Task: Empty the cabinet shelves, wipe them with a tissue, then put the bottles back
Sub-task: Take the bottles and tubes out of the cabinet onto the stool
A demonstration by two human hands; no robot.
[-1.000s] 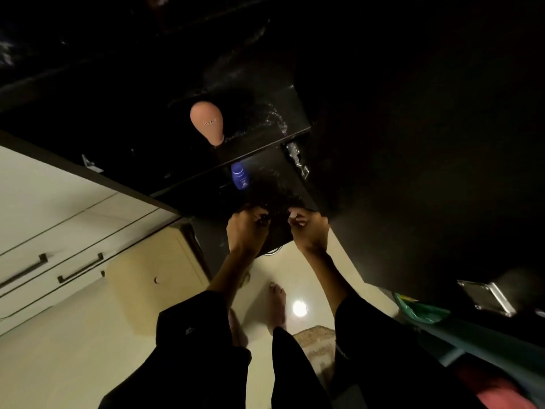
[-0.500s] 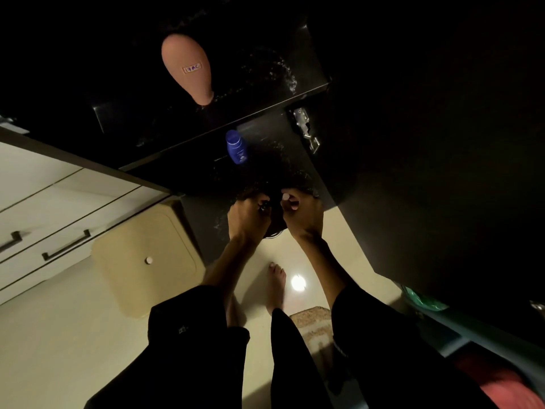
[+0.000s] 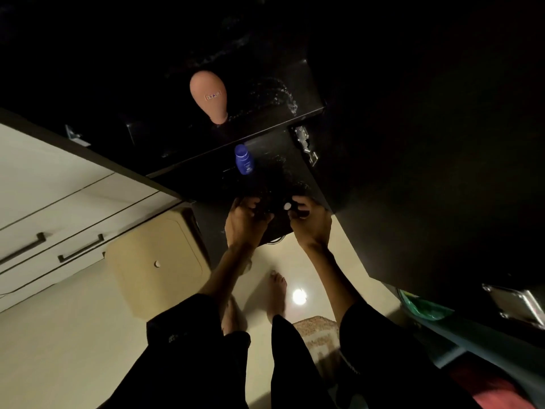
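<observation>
Sleeves, dark, run up from the bottom edge to bare forearms, and below them I see bare feet (image 3: 277,293) on a pale floor (image 3: 73,335) with a bright lamp reflection (image 3: 299,296) and a speckled mat (image 3: 317,335) just right of the feet. Left hand (image 3: 243,222) and right hand (image 3: 309,222) are raised side by side at the front lip of the lowest dark cabinet shelf (image 3: 274,184). Left fingers (image 3: 253,203) curl inward around something dark; I cannot tell what it is or how firm the hold is. Right fingers (image 3: 298,202) are also curled, pinching near a small pale round spot (image 3: 286,206) between the two hands; whether that is a cap or a fingernail I cannot tell. Left of the left hand stands a beige square-topped stool (image 3: 156,261), and further left cream drawers with dark bar handles (image 3: 81,247). Beyond the fingertips, deeper on the same shelf, a blue bottle (image 3: 244,159) stands apart from both hands. A metal hinge (image 3: 305,143) sits up and right of the right fingers. Farthest, on the shelf above, a pink teardrop-shaped bottle (image 3: 208,98) with a small label stands alone. Shelf surfaces show light speckled glints.
</observation>
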